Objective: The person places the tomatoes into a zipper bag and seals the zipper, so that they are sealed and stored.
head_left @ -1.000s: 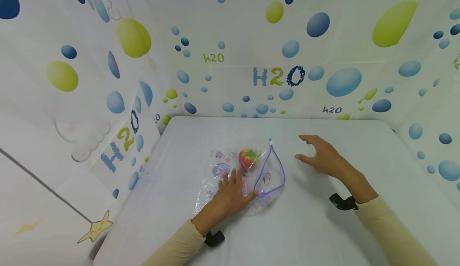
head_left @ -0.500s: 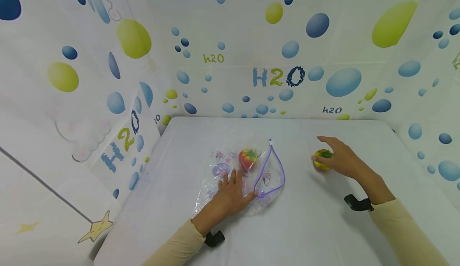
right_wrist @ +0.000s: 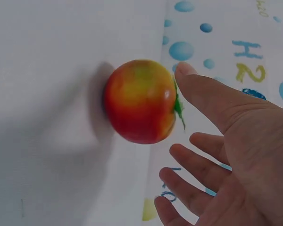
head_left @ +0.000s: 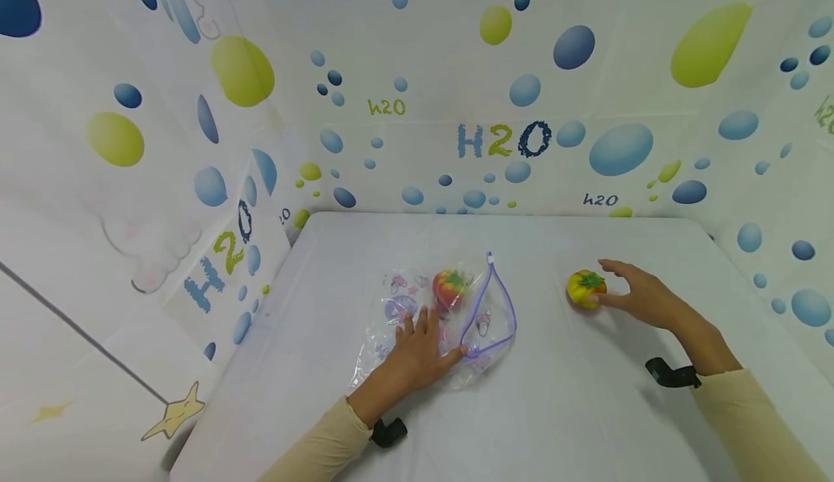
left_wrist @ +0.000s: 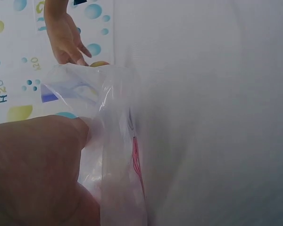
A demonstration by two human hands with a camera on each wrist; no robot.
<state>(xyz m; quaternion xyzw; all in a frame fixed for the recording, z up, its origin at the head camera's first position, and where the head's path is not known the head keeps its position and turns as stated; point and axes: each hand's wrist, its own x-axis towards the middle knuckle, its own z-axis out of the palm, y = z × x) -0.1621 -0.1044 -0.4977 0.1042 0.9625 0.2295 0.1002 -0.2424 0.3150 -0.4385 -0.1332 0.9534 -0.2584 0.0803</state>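
Observation:
A clear zip bag [head_left: 400, 310] with printed pictures lies on the table, its purple zip strip [head_left: 514, 315] spread into a loop at the right. Inside sits a red and yellow toy fruit [head_left: 448, 288] with green leaves. My left hand [head_left: 420, 355] rests on the bag with fingers extended, thumb by the zip strip. To the right, a round yellow and red toy fruit [right_wrist: 140, 101] with a green leafy top stands on the table. Beside it is my right hand [head_left: 645, 297], fingers spread and holding nothing; the thumb is close to the leaves, and contact is unclear.
The white table [head_left: 521, 417] carries the bag and the loose fruit. Behind it and at the sides hangs a white curtain [head_left: 430, 48] printed with blue and green drops. Dark wrist cameras [head_left: 671, 373] sit on both wrists.
My right hand has moved right, from beside the bag to the loose fruit's right side, uncovering that fruit. The left hand and the bag have stayed put.

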